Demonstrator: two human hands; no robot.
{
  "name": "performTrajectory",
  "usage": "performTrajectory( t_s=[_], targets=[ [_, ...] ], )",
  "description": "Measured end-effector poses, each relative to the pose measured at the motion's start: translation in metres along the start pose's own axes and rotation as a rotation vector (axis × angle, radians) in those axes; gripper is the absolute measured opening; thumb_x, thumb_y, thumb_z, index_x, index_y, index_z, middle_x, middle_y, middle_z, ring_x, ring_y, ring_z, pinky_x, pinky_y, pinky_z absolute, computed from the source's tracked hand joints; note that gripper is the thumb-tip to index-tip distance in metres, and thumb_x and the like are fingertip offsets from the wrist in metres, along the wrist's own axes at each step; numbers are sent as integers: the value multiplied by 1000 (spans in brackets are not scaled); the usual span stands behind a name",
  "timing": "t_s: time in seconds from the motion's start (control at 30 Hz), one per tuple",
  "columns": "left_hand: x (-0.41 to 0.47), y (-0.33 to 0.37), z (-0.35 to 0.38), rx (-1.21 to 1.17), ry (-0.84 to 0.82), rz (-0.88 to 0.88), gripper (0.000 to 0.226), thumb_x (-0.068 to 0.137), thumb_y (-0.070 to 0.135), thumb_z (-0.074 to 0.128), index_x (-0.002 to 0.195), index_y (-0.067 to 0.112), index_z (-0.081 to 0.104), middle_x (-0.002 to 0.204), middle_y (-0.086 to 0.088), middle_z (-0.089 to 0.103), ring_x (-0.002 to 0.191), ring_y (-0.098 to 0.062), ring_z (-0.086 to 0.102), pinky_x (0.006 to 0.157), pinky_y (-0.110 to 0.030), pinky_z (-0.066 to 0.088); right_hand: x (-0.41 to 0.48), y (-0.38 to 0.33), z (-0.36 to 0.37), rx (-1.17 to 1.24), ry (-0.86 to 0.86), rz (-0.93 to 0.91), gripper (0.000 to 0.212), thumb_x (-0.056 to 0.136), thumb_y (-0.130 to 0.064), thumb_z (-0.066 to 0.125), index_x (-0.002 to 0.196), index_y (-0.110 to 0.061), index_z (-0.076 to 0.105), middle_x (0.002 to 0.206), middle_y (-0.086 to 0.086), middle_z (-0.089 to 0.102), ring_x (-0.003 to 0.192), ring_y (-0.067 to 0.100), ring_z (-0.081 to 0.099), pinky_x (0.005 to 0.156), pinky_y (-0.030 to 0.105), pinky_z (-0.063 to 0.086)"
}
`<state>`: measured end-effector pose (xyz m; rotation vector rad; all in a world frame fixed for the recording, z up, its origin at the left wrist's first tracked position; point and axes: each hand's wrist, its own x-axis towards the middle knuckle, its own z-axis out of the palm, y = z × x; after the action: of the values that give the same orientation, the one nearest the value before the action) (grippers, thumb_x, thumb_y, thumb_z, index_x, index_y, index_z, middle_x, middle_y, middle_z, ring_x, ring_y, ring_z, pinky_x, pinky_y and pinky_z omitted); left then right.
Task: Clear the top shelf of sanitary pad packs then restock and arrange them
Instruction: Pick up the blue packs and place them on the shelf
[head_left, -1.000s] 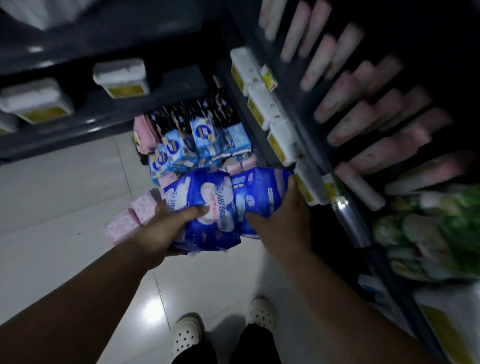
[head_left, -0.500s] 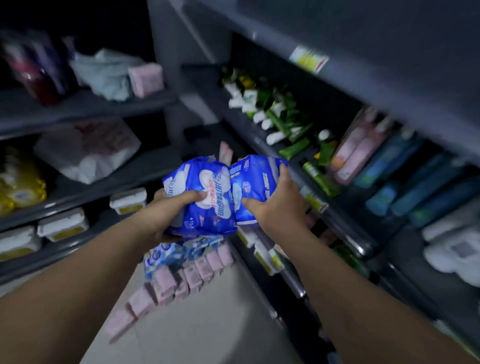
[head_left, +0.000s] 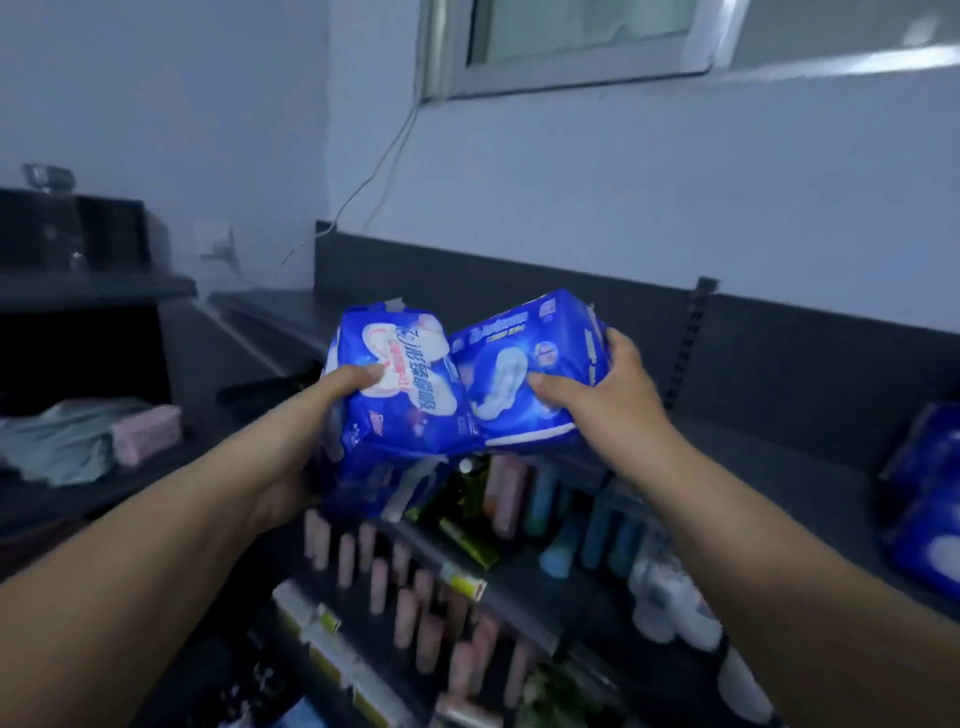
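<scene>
Blue glossy plastic is what both hands are full of. The left grip (head_left: 291, 457) is closed on a soft blue sanitary pad pack with a white heart-shaped print (head_left: 400, 384), thumb across its face and fingers curled behind. More blue wrapping bunches under that palm, though how many packs are there cannot be told. The right grip (head_left: 608, 395) clamps a second blue pad pack printed with a white pad (head_left: 524, 364), thumb on the front and fingers wrapped over its right edge.

The two packs are pressed edge to edge and tilted towards each other like a shallow roof. That is probably so the bundle travels as one block and nothing slips out of the middle. They are held in the air just in front of the dark grey top shelf (head_left: 769, 467), at about its height, and not resting on it.

Both wrappers look puffy and creased where the thumbs dent them, so they should squash easily. Further blue packs (head_left: 919, 499) already lie at the shelf's far right end, which suggests restocking is under way.
</scene>
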<state>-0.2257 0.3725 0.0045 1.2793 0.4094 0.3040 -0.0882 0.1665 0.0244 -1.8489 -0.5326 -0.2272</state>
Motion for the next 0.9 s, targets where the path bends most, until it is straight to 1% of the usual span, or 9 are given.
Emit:
performTrajectory(
  t_s=[0.07, 0.17, 0.23, 0.33, 0.37, 0.47, 0.63, 0.73, 0.9],
  targets=[
    [-11, 14, 39, 2, -55, 6, 46, 83, 51, 58, 115, 19, 69, 102, -7, 75, 79, -24, 73, 68, -35, 57, 4, -7, -48, 114, 44, 26, 87, 63, -37, 81, 138, -25, 39, 117, -8, 64, 99, 16, 67, 92, 42, 54],
    [-28, 28, 103, -24, -111, 46, 47, 79, 54, 61, 110, 19, 69, 93, -5, 76, 69, -22, 74, 67, -34, 51, 6, -10, -125, 251, 74, 95, 64, 76, -26, 79, 129, -20, 44, 114, 0, 67, 92, 21, 71, 81, 42, 59],
    [-41, 32, 154, -41, -152, 57, 43, 78, 53, 63, 103, 18, 69, 82, -6, 76, 60, -21, 72, 64, -34, 52, 8, -8, -182, 292, 110, 131, 63, 73, -29, 80, 126, -19, 47, 112, 5, 69, 87, 24, 73, 71, 44, 61],
    [-57, 32, 237, -75, -236, 57, 41, 78, 54, 63, 98, 19, 66, 71, -5, 74, 55, -20, 71, 53, -34, 56, 3, -2, -274, 300, 197, 150, 77, 58, -38, 81, 126, -15, 54, 108, 10, 72, 83, 27, 74, 64, 43, 60],
    [-60, 30, 265, -93, -262, 50, 41, 78, 54, 64, 101, 19, 66, 73, -5, 74, 56, -21, 71, 52, -36, 57, -1, -1, -305, 316, 235, 167, 75, 58, -39, 81, 124, -14, 56, 106, 11, 72, 81, 28, 74, 62, 44, 59],
    [-71, 21, 350, -141, -347, 11, 44, 78, 54, 65, 110, 24, 66, 91, -5, 76, 71, -24, 74, 61, -45, 59, -17, 5, -398, 378, 305, 228, 37, 82, -33, 69, 113, -13, 65, 92, 10, 75, 67, 24, 73, 56, 41, 58],
    [-90, 3, 476, -169, -511, -72, 47, 75, 57, 67, 108, 24, 68, 97, -4, 76, 74, -24, 73, 70, -44, 58, -42, 25, -512, 417, 411, 332, 21, 89, -35, 60, 99, -18, 64, 67, 4, 73, 51, 20, 69, 50, 39, 58],
    [-104, -8, 538, -153, -571, -87, 48, 77, 57, 67, 110, 23, 67, 91, -5, 76, 72, -23, 71, 69, -38, 55, -48, 43, -563, 442, 505, 401, 21, 87, -38, 61, 99, -21, 62, 68, 3, 73, 61, 22, 70, 62, 36, 56],
    [-124, -29, 615, -134, -623, -151, 45, 80, 55, 66, 107, 20, 65, 83, -8, 76, 66, -24, 71, 61, -38, 56, -50, 81, -625, 391, 633, 460, 26, 87, -34, 60, 107, -18, 60, 87, 7, 73, 82, 27, 68, 89, 48, 51]
  ],
)
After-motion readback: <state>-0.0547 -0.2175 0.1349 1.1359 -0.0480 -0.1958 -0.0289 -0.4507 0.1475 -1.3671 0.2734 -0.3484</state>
